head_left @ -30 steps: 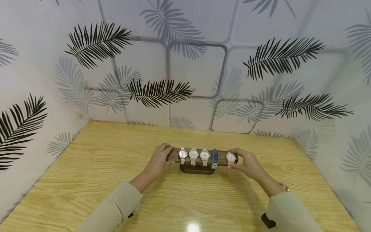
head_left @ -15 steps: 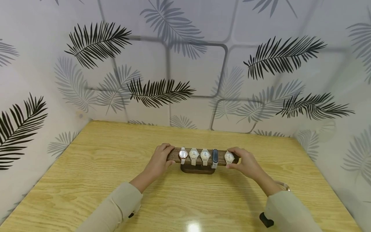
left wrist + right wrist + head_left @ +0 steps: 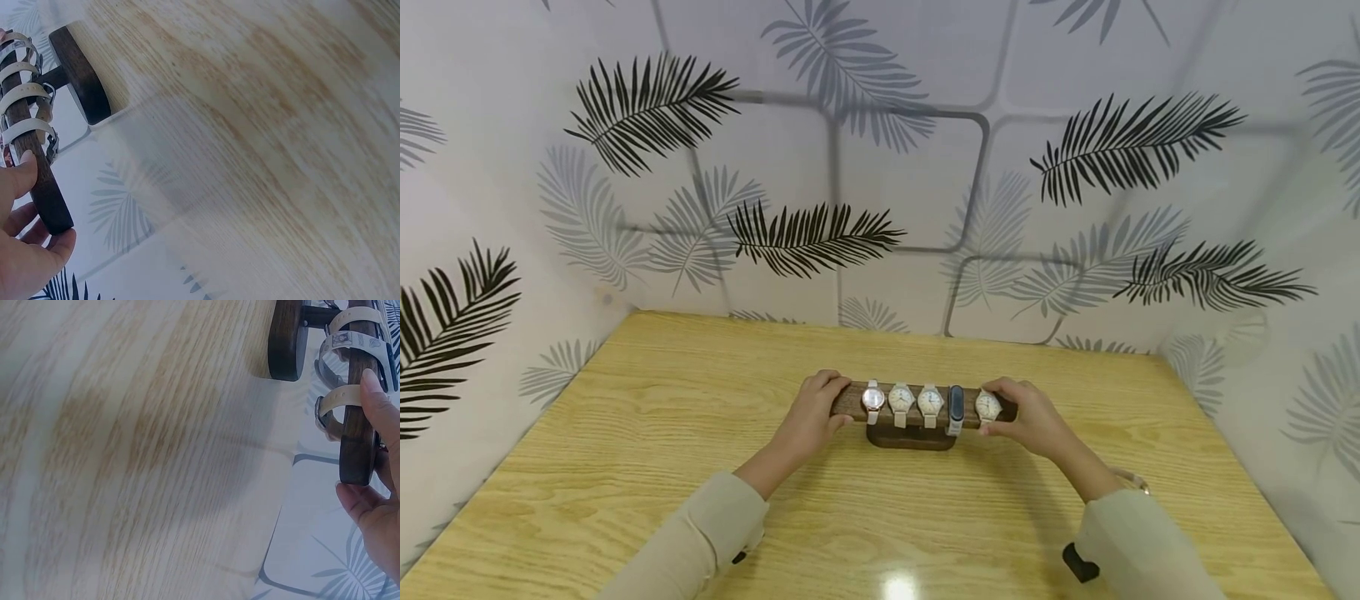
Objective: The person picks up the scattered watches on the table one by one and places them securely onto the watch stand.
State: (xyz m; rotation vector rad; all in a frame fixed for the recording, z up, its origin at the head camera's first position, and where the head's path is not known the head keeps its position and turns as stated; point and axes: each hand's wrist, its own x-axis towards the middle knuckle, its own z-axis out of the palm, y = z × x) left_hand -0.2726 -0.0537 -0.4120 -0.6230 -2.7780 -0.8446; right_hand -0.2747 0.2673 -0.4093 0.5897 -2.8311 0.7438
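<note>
A dark wooden watch stand (image 3: 846, 402) stands mid-table, its crossbar above a rounded base (image 3: 910, 438). Its left end is gripped by my left hand (image 3: 808, 412), thumb in front and fingers behind. My right hand (image 3: 1033, 421) pinches the white-faced wristwatch (image 3: 988, 406) at the right end, thumb at its lower edge and fingers at its upper. In the right wrist view that watch's cream strap (image 3: 344, 397) loops around the bar beside my thumb. A fitness band (image 3: 956, 404) with a dark screen sits to its left, then several pale-strapped watches (image 3: 901, 400).
The stand rests on a light wood-grain table (image 3: 715, 500). A leaf-patterned backdrop (image 3: 895, 283) rises behind it and along both sides. A thin watch or bracelet (image 3: 1135, 481) is worn on my right wrist; a black strap piece (image 3: 1080, 562) hangs below the right sleeve.
My right hand has moved left along the bar, bringing the end wristwatch closer to the fitness band. More bare bar shows at the right tip. The left hand stays in place.
</note>
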